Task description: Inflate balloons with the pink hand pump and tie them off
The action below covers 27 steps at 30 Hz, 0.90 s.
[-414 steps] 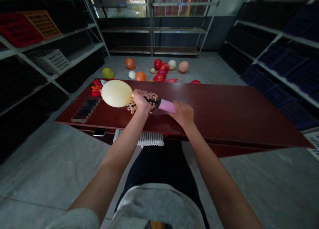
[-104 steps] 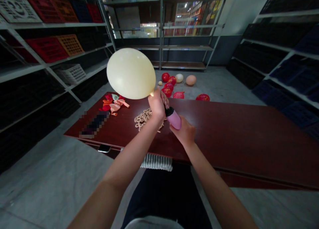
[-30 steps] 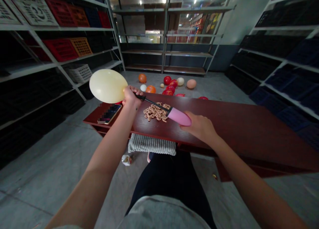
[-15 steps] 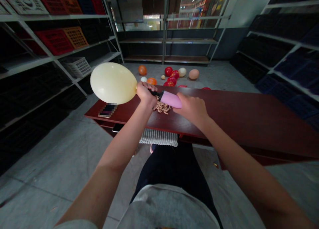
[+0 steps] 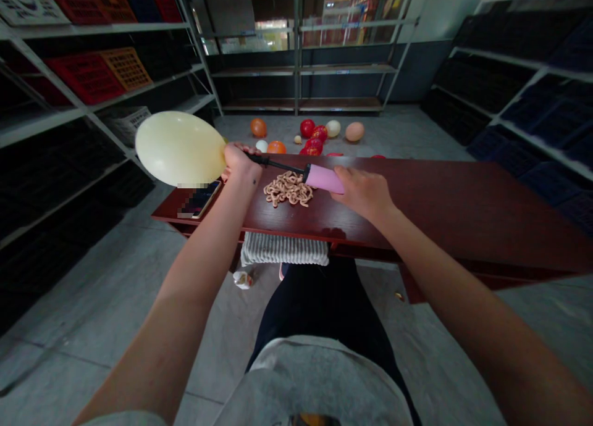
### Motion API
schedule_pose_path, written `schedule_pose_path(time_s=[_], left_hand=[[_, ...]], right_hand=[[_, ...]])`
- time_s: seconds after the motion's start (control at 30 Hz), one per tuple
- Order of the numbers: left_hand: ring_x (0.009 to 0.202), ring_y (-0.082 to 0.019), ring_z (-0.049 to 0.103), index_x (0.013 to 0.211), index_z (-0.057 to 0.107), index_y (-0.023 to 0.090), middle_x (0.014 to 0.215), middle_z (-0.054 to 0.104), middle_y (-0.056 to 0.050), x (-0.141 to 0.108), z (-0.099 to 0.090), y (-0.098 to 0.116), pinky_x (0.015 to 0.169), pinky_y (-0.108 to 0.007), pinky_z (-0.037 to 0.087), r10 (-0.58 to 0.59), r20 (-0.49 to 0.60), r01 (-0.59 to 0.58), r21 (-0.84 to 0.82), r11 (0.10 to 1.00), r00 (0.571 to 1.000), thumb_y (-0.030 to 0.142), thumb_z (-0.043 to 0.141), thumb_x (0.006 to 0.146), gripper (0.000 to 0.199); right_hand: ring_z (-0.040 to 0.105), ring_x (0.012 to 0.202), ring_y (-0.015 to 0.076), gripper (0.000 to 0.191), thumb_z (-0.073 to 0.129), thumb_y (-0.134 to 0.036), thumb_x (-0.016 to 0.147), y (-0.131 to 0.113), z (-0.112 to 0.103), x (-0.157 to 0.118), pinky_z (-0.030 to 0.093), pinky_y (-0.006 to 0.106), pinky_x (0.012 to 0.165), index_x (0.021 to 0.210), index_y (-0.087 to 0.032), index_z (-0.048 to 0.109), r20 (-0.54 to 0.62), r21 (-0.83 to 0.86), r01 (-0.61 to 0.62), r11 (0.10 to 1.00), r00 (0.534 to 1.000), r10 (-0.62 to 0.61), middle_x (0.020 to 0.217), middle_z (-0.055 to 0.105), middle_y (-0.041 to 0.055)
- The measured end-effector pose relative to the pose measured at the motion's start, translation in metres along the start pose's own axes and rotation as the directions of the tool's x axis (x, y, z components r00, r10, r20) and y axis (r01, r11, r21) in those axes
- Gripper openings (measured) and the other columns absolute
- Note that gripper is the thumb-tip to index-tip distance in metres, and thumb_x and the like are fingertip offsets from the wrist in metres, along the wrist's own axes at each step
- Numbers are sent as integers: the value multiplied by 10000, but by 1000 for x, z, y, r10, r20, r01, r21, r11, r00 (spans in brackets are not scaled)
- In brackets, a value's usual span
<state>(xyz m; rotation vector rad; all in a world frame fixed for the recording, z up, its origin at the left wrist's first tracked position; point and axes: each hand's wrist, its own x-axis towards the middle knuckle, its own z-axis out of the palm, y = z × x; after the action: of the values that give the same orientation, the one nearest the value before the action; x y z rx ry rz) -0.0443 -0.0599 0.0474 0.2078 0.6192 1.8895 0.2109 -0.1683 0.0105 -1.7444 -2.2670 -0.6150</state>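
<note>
A large cream balloon [image 5: 180,148] is at the left, its neck end at my left hand [image 5: 241,162]. That hand is closed around the black nozzle end of a hand pump [image 5: 323,178], where the balloon joins it. My right hand [image 5: 365,192] grips the pink barrel of the pump at its right end. Between the hands a thin black rod shows, drawn out of the barrel. Below the rod, a pile of uninflated beige balloons [image 5: 290,189] lies on the dark red table [image 5: 430,210].
A phone [image 5: 207,199] lies at the table's left end. A grey striped cloth [image 5: 285,250] sits under the front edge. Several balloons [image 5: 319,133] rest on the floor behind the table. Shelves with crates [image 5: 83,77] stand left and right.
My left hand and the balloon have moved left, away from my right hand. The pump's black rod now shows at length, and more of the beige pile is visible.
</note>
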Motion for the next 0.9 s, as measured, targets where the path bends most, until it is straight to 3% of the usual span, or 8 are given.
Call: schedule_pose_path(time_s=[0.17,0.3,0.47,0.67,0.9], left_hand=[[342,-96,249,613,226,210,446,236,47,7,7,27,394,-231,249,17,-25,-18,-48,999,1000,135,425,845,314],[348,-98,262,615,243,209,469,244,44,-4,18,29,397,-233,260,121,21,-120,-30,992,992,128,412,865,313],[359,-89,267,618,239,206,497,244,45,-24,21,16,413,-231,271,222,53,-222,-9,975,974,173,415,915,348],[361,-87,259,616,216,209,490,226,48,-52,24,-14,414,-241,243,165,126,-159,-55,986,978,204,418,943,385],[361,-82,247,641,212,210,489,216,56,-72,35,-35,418,-243,250,59,65,-56,-49,997,996,197,420,939,363]], right_hand=[[656,939,290,466,544,-428,900,16,-5,-7,400,337,693,1303,-194,537,-1,29,28,999,1000,-28,1126,703,139],[664,961,305,460,580,-421,874,17,-13,-2,430,351,704,1279,-204,558,34,75,-37,996,999,35,1159,705,133],[670,951,312,449,629,-424,837,17,-13,3,444,363,706,1226,-205,584,10,119,-84,989,996,84,1173,704,122],[669,946,313,475,634,-449,832,-5,-23,5,435,362,708,1242,-215,585,-28,149,-67,987,997,72,1161,709,112],[647,977,336,533,579,-513,878,-22,-33,17,437,369,743,1274,-156,569,-37,159,-52,986,998,59,1131,713,167]])
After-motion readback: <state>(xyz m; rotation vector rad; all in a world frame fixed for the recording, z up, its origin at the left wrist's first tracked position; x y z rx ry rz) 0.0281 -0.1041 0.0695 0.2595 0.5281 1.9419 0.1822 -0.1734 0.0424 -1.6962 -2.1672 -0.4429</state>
